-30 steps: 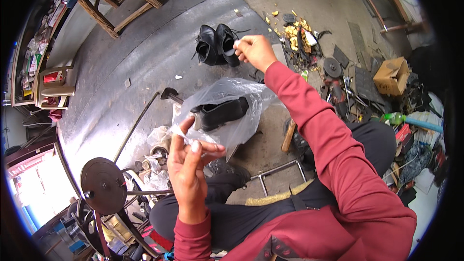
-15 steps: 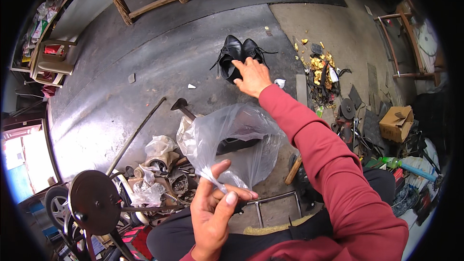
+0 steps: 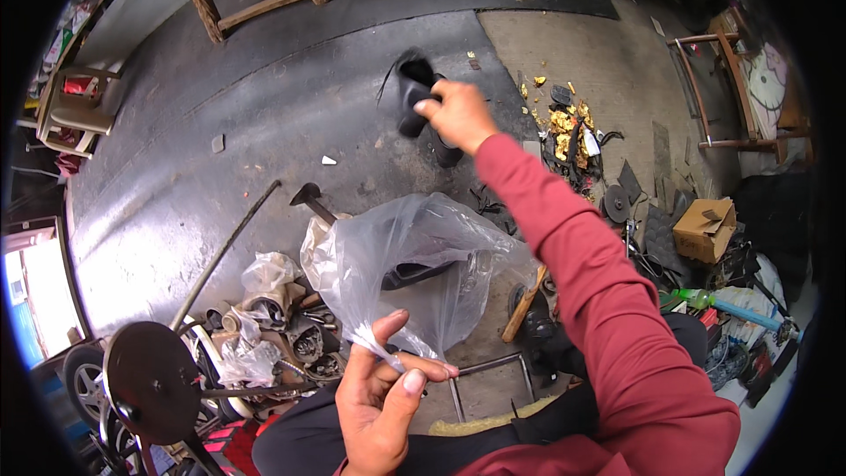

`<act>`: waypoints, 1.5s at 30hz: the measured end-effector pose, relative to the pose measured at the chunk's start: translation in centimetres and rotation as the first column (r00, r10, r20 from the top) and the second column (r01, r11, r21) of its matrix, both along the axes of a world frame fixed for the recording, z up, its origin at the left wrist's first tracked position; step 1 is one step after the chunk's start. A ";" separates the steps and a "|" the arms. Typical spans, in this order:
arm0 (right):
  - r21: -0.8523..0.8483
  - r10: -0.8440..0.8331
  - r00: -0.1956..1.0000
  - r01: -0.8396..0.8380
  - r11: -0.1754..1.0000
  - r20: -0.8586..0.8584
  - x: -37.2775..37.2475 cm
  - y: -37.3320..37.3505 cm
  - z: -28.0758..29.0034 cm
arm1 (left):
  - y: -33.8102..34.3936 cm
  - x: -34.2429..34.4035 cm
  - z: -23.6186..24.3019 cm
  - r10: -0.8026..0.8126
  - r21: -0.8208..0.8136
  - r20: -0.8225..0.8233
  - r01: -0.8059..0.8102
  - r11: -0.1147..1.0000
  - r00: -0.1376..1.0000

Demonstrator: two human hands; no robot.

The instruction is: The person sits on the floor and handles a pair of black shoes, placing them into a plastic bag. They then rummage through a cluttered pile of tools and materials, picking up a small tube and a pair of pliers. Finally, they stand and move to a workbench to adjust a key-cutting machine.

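Concrete floor (image 3: 264,123); scrap (image 3: 282,335) beside plastic bag (image 3: 414,264); hammer (image 3: 310,198) near.

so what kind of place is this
Probably a repair workshop, open to a paved yard: metal parts heaped on the ground, a flat metal disc on a stand, scrap and offcuts scattered about.

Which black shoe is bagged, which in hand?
The black shoe in the clear plastic bag held by the left hand; the other black shoe is gripped by the right hand.
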State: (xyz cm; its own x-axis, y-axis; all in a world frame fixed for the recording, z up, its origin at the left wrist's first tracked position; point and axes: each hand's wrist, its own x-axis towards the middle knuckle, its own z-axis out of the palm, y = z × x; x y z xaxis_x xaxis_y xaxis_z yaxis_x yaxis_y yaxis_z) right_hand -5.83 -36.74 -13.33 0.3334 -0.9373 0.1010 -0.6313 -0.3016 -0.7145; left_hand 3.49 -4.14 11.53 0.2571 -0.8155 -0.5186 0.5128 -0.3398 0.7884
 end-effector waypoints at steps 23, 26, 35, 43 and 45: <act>-0.020 0.212 0.788 -0.273 0.962 -0.578 -9.6 -1.8 -3.4 | -1.3 -0.1 -0.2 -0.027 0.012 -0.037 0.028 1.000 0.999; 0.086 0.361 0.803 -0.365 0.927 -0.473 -9.3 -2.0 -3.7 | -1.3 0.2 -0.1 -0.054 0.024 -0.023 0.054 0.998 0.998; 0.026 0.539 0.780 -0.561 0.827 -0.319 -8.9 0.6 -5.6 | -1.0 0.1 0.1 -0.074 0.014 -0.040 0.075 0.997 0.996; 0.148 0.485 0.776 -0.467 0.872 -0.403 -6.9 3.2 -2.7 | -0.8 0.5 -0.4 -0.086 0.017 -0.034 0.087 0.996 0.996; 0.111 0.415 0.846 -0.402 0.909 -0.334 -6.4 3.5 -2.1 | -0.7 0.3 -0.4 -0.080 0.020 -0.011 0.080 0.997 0.997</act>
